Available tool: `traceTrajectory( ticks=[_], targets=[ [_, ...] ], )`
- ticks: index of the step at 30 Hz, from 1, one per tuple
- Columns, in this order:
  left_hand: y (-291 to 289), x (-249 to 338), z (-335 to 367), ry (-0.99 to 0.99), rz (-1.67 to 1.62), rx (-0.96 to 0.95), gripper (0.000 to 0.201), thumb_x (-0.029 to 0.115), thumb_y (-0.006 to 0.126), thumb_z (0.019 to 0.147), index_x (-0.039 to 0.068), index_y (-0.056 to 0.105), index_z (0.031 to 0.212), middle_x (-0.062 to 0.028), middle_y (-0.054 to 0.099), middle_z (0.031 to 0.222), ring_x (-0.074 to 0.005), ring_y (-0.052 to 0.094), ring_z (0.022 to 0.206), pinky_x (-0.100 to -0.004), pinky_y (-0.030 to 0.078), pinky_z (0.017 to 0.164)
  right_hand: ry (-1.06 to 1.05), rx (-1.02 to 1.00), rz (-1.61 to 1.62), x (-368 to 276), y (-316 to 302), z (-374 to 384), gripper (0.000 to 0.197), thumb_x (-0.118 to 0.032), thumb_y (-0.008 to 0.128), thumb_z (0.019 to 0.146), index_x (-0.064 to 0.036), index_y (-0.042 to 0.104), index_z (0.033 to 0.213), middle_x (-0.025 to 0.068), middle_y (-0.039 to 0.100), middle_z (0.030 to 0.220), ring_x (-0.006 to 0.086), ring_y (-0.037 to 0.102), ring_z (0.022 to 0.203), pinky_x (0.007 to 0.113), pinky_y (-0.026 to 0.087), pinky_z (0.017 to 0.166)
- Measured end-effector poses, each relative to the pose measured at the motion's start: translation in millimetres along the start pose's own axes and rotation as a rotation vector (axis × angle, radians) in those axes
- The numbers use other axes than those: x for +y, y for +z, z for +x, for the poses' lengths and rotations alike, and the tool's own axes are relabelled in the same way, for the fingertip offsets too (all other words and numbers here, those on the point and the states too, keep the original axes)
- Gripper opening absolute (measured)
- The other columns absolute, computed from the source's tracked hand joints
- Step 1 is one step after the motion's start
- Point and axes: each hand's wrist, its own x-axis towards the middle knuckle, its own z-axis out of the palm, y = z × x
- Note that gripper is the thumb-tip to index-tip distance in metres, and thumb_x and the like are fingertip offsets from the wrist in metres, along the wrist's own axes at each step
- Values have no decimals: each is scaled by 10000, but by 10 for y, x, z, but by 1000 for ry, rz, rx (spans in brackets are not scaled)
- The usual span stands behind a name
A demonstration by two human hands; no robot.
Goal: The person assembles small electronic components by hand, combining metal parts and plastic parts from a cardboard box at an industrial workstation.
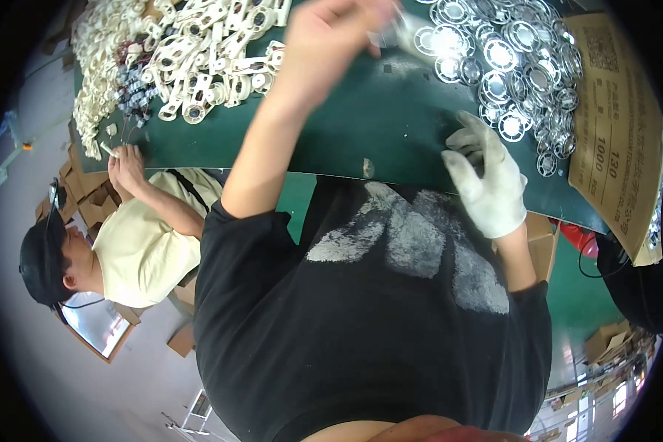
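Reaching over the green table, my bare left hand [324,48] has its fingers drawn together, smeared by motion. A blurred clear-whitish piece [400,33] shows at its fingertips; its kind cannot be made out. My right hand [488,177], in a white glove, is raised by the table's front edge with curved fingers, the thumb apart and nothing seen in it. Beyond it lies a pile of shiny clear and silver round parts [499,55]. Left of my left arm are heaped cream plastic housings [225,55] with round dark inserts.
A cardboard box [617,132] stands at the right end of the table [331,140]. Small grey parts with red wires [132,88] lie at the far left, beside smaller cream pieces [96,74]. A co-worker in a cap [144,258] sits at the left, handling a small light piece.
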Motion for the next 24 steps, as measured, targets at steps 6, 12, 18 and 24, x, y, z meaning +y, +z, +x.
traceTrajectory(
  ticks=[6, 12, 18, 24],
  targets=[
    [-444, 236, 66, 405, 566, 43, 443, 128, 717, 955, 22, 565, 1358, -100, 667, 1197, -205, 655, 1042, -316, 527, 915, -100, 7, -165, 37, 15, 4, 348, -115, 722, 914, -52, 638, 1246, 81, 743, 997, 254, 727, 922, 344, 573, 857],
    [-620, 89, -533, 272, 1560, -77, 507, 193, 853, 750, 188, 706, 1235, -29, 636, 1199, -290, 540, 1197, -499, 335, 1120, -188, -2, -164, 107, 47, 30, 311, -115, 706, 925, -59, 624, 1219, 87, 728, 960, 283, 724, 947, 385, 571, 860],
    [-508, 194, -462, 460, 1396, 44, 425, 200, 844, 796, 120, 710, 1191, -63, 678, 1150, -296, 610, 1104, -478, 337, 1133, -191, -32, -167, 63, 74, 94, 364, -130, 708, 923, -53, 616, 1267, 80, 720, 991, 267, 706, 975, 380, 559, 902],
    [-7, 105, -458, 427, 393, -161, 469, 123, 785, 766, 15, 697, 1214, -128, 704, 1141, -251, 671, 1034, -352, 515, 927, -509, 270, -343, -58, 204, 275, 700, -116, 837, 771, -43, 517, 1390, 149, 614, 1295, 366, 619, 1185, 445, 511, 1002]
  ],
)
